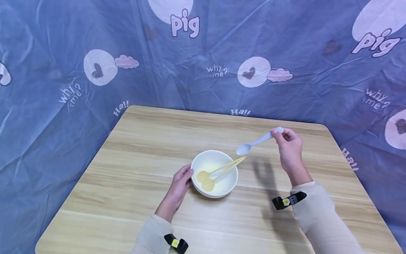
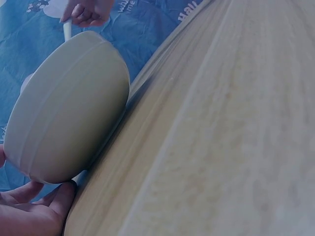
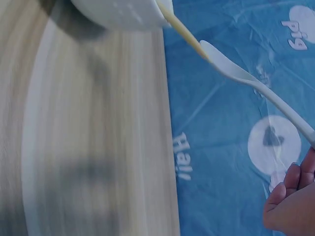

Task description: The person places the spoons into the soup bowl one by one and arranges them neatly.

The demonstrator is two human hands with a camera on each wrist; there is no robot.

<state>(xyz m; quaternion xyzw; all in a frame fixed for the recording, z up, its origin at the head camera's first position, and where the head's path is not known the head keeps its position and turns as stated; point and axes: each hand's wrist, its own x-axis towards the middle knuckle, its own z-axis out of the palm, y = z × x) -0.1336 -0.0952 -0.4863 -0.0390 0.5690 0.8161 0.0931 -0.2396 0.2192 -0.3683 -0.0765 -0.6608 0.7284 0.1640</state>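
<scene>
A white bowl [image 1: 229, 185] stands on the wooden table, with two yellow spoons [image 1: 207, 184] leaning inside, their handles over the right rim. My left hand [image 1: 178, 186] grips the bowl's left side, thumb at the rim and fingers low against the outer wall, as the left wrist view shows. My right hand [image 1: 291, 150] pinches a pale spoon [image 1: 243, 149] by the handle end, in the air right of the bowl. Its scoop points left and down, close above the yellow handle tips. In the right wrist view the pale spoon [image 3: 283, 105] overlaps a yellow handle [image 3: 184, 34].
The wooden table [image 1: 127, 169] has light grain and rounded far corners. Behind it and along both sides hangs a blue printed cloth [image 1: 196, 81]. A black band with a yellow mark [image 1: 286, 201] sits on the right sleeve, and a similar one [image 1: 175, 242] on the left.
</scene>
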